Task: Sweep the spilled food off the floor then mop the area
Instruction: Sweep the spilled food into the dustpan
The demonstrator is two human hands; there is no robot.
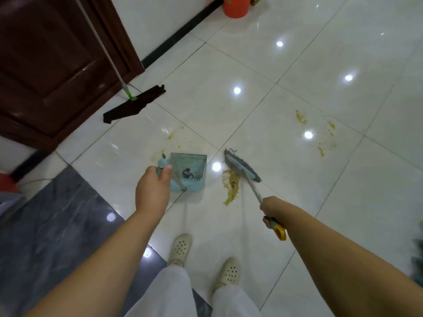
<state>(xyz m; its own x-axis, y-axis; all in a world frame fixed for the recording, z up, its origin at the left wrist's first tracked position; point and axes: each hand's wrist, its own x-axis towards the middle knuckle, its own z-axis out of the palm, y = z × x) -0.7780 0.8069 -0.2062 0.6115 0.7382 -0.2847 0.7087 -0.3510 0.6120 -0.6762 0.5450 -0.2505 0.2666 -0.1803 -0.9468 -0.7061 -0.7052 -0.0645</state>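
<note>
My left hand (153,188) grips the upright handle of a light blue dustpan (190,170) that rests on the white tile floor with some dark debris inside. My right hand (272,209) holds the blue broom (241,167) by its grey shaft; a yellow loop ends the handle behind my fist. The broom head lies on the floor just right of a brownish-green pile of spilled food (231,185), which sits between broom and dustpan. More yellow smears (325,136) spot the tiles to the right, and small smears (172,133) lie beyond the dustpan.
A flat mop with a dark cloth (135,104) and white-green pole leans by a dark wooden door (52,65) at the left. A red bucket (235,6) stands by the far wall. A grey tile strip (52,225) runs at lower left. My feet in white clogs (180,248) stand below.
</note>
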